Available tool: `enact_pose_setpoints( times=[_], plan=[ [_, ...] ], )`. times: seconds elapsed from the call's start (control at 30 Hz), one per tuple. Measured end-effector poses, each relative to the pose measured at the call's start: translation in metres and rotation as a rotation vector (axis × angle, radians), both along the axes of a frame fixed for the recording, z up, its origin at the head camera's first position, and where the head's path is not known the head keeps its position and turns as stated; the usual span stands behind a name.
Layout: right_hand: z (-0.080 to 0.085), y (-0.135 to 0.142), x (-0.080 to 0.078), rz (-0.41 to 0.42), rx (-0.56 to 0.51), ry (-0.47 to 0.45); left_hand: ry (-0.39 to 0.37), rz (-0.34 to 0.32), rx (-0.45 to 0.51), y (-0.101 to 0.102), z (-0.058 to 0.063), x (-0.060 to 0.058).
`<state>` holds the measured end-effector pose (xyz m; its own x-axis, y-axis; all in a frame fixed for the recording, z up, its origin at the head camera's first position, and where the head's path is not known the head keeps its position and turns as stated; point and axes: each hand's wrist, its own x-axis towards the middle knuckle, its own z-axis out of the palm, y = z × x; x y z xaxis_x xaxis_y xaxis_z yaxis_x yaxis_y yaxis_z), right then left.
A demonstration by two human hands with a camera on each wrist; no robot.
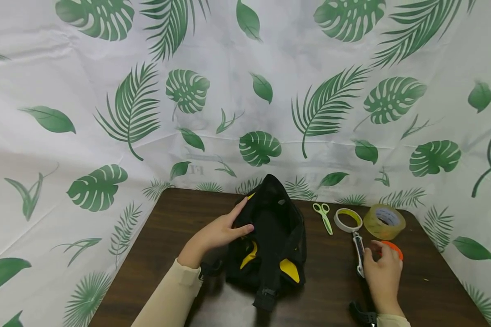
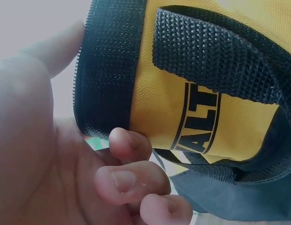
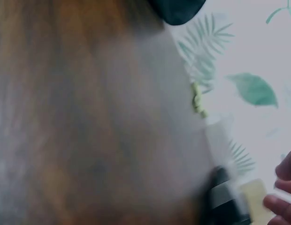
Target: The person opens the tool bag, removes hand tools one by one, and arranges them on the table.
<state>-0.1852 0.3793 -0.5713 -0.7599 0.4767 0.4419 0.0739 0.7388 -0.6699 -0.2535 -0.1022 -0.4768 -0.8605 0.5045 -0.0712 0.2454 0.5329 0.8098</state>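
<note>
A black and yellow zippered tool bag (image 1: 266, 254) stands with its dark mouth facing up. My left hand (image 1: 217, 234) holds its left side by the rim. In the left wrist view, the thumb lies behind the zipper edge (image 2: 108, 65) and the curled fingers (image 2: 136, 180) are in front, near the yellow panel with black "ALT" lettering. My right hand (image 1: 382, 270) hovers low at the right, fingers loosely bent, beside a utility knife (image 1: 358, 254). An orange round object (image 1: 394, 249) is partly hidden behind those fingers. Nothing shows between the right fingers (image 3: 280, 204) in the right wrist view.
Green-handled scissors (image 1: 323, 218), a narrow white tape roll (image 1: 338, 225) and a wide clear tape roll (image 1: 384, 222) lie along the back right of the dark wooden table (image 1: 151, 254). A leaf-patterned white curtain (image 1: 225, 104) hangs right behind the table edge.
</note>
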Motion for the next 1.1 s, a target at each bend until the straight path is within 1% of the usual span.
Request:
enact_pose_setpoints(
  times=[0.1, 0.2, 0.33, 0.43, 0.57, 0.63, 0.7, 0.9, 1.0, 1.1],
  plan=[
    [0.013, -0.014, 0.002, 0.002, -0.023, 0.076, 0.007, 0.011, 0.0, -0.002, 0.0, 0.0],
    [0.037, -0.036, 0.006, 0.053, -0.101, 0.099, -0.002, 0.017, 0.006, -0.003, 0.0, 0.0],
    [0.073, -0.071, 0.011, 0.192, -0.195, 0.087, -0.012, 0.017, 0.012, -0.003, -0.001, 0.002],
    [0.099, -0.094, 0.013, 0.319, -0.192, 0.036, -0.004, 0.021, 0.014, -0.003, -0.001, 0.002],
    [0.126, -0.121, 0.014, 0.507, -0.192, -0.036, -0.009, 0.021, 0.015, -0.004, -0.001, 0.002],
    [0.135, -0.133, 0.014, 0.579, -0.21, -0.058, -0.013, 0.014, 0.015, -0.005, -0.001, 0.001],
    [0.142, -0.146, 0.014, 0.627, -0.241, -0.092, -0.013, 0.008, 0.015, -0.005, -0.001, 0.001],
    [0.16, -0.181, 0.005, 0.7, -0.346, -0.258, 0.014, -0.01, 0.022, -0.006, -0.002, 0.0],
    [0.166, -0.196, -0.004, 0.738, -0.408, -0.314, 0.023, -0.02, 0.027, -0.006, -0.002, -0.001],
    [0.167, -0.208, -0.016, 0.751, -0.443, -0.352, 0.023, -0.016, 0.031, -0.006, -0.002, -0.001]
  ],
)
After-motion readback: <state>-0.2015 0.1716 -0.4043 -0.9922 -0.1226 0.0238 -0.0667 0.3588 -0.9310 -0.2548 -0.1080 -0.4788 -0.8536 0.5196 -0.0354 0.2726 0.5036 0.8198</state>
